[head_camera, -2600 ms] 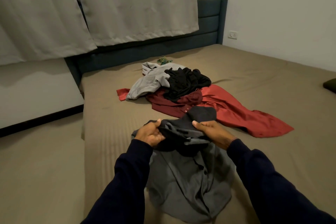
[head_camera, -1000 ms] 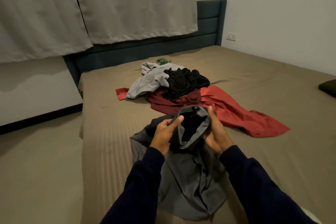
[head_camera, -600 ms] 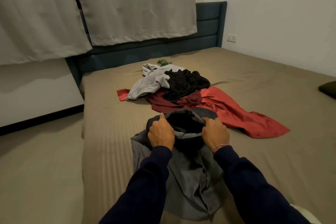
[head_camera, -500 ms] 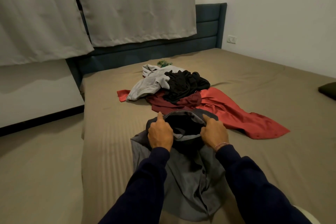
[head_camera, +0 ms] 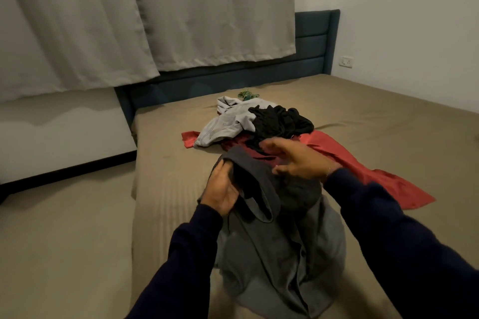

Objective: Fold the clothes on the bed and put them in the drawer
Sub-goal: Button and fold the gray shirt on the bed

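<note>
Step in hand: sorting out garment no. 1, a dark grey button-front shirt of soft woven cloth (head_camera: 280, 235), before any fold is being made. It is lying crumpled on the near part of the olive-brown bed sheet (head_camera: 166, 189), just this side of the clothes pile and touching the pile's red edge.

L hand (head_camera: 221, 191): gripping the shirt's upper edge, prob. collar or neck opening, thumb on top of the cloth, fingers tucked under. R hand (head_camera: 298, 160): hovering over the shirt's top, fingers spread and relaxed, holding nothing; slightly blurred, so contact w/ the cloth is unclear.

Pile, beyond the shirt: long red garment (head_camera: 363, 163) spreading out at the bottom, pale grey hooded top (head_camera: 228, 122) and crumpled black garment (head_camera: 280, 122) sitting on it. Small green item (head_camera: 247, 94) lying behind the pile, toward the dark teal padded headboard (head_camera: 311, 41).

Judgement: task is barely starting; nothing folded, drawer not in view.

Next move is calling for: R hand taking the opposite side of the collar or shoulder, both hands lifting and shaking the shirt flat, front down on the sheet nearer than the pile, w/ room for sleeves. Cloth is limp, so it needs a two-point hold.
</note>
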### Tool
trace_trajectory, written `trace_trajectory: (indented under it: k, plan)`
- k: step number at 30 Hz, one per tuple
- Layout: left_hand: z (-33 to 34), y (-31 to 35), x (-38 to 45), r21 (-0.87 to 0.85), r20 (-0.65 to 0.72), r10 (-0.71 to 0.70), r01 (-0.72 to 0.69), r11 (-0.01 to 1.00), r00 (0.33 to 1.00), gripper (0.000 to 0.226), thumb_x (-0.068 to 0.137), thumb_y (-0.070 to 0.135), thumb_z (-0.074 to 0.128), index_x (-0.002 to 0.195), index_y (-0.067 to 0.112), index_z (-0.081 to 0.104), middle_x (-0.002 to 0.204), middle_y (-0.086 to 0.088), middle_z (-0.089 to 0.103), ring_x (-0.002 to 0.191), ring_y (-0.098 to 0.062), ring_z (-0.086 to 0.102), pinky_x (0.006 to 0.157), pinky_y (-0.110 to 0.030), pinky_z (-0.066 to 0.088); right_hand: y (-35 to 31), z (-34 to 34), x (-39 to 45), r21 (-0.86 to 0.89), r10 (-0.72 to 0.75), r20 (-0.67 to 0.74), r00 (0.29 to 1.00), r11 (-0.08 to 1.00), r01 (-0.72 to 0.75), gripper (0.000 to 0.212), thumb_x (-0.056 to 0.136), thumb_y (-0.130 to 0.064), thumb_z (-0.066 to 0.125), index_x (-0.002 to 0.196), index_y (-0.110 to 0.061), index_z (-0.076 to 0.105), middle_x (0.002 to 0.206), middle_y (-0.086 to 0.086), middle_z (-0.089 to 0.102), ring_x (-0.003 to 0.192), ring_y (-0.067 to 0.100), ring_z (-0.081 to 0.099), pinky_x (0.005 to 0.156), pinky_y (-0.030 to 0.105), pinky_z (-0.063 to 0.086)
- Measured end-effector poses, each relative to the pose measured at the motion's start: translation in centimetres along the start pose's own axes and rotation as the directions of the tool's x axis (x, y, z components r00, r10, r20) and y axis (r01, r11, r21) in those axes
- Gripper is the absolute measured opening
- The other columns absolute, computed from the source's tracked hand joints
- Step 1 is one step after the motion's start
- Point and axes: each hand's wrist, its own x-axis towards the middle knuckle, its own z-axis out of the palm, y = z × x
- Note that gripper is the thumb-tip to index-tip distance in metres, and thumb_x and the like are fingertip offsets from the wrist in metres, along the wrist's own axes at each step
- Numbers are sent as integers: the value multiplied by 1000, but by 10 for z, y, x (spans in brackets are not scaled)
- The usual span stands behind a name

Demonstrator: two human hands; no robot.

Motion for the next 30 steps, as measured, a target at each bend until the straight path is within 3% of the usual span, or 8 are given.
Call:
trace_trajectory:
  k: [3, 8, 11, 14, 16, 20, 24, 30]
  plan:
    - [8, 27, -7, 50, 112, -85, 80, 996, 990, 36, 87, 30, 60, 108, 6, 75, 109, -17, 72, 95, -27, 72, 84, -36, 59, -42, -22, 40, -94, -100, 190, 977, 988, 119, 95, 82, -8, 80, 157, -33, 26, 157, -10, 36, 138, 3, 36, 110, 14, 35]
    - [2, 68, -4, 157, 67, -41, 30, 987, 997, 40, 87, 38, 60, 111, 10, 74, 109, -14, 71, 92, -23, 68, 82, -36, 54, -78, -18, 78, -173, 5, 428, 904, 982, 76, 19, 91, 0, 63, 108, -3, 70, 84, -3, 68, 64, -7, 59, 62, 14, 44]
    - [-30, 66, 8, 282, -184, 52, 2, 959, 982, 43, 97, 43, 55, 118, 7, 65, 112, -16, 69, 96, -27, 66, 81, -39, 55, -75, -8, 82, -31, -4, 376, 926, 999, 17, 11, 95, -10, 64, 96, -2, 71, 75, -7, 68, 59, -7, 60, 62, 13, 47]
    - [-72, 25, -5, 590, -557, 252, 164, 791, 791, 53, 91, 57, 57, 91, 4, 65, 93, -18, 68, 79, -32, 63, 71, -40, 54, -59, 8, 81, 194, -23, 193, 981, 981, -15, 19, 98, -17, 62, 85, -6, 70, 77, 5, 67, 68, 5, 61, 71, 27, 52]
    - [-79, -18, -41, 573, -641, 292, 188, 798, 710, 66, 91, 70, 46, 76, 9, 64, 77, -12, 65, 67, -25, 58, 67, -36, 49, -47, 22, 85, 213, -12, 47, 999, 977, 2, 29, 97, -16, 63, 68, -9, 58, 65, 1, 54, 59, 6, 50, 67, 37, 45]
    - [-59, -90, -81, 501, -335, 36, 146, 853, 942, 67, 64, 73, 77, 99, 17, 63, 93, 7, 71, 83, -8, 67, 74, -24, 55, -50, 36, 85, 241, -29, -58, 998, 970, 42, 38, 95, -12, 64, 66, 8, 49, 60, 3, 45, 54, 10, 42, 63, 35, 40]
    - [-57, -106, -43, 432, -376, -55, 227, 873, 925, 56, 78, 45, 81, 121, 14, 64, 116, -6, 72, 107, -28, 68, 95, -43, 56, -52, 30, 78, 213, -39, -164, 986, 974, 74, 41, 88, -16, 71, 64, 6, 46, 58, 4, 44, 52, 10, 40, 57, 38, 39]
    - [-52, -58, -38, 200, -322, -36, 105, 974, 946, 21, 106, 22, 47, 125, 22, 54, 115, -5, 68, 104, -30, 67, 84, -42, 58, -26, -19, 58, 19, -24, -273, 962, 999, 30, 38, 82, -27, 82, 90, -18, 46, 86, -3, 58, 73, 5, 50, 63, 19, 40]
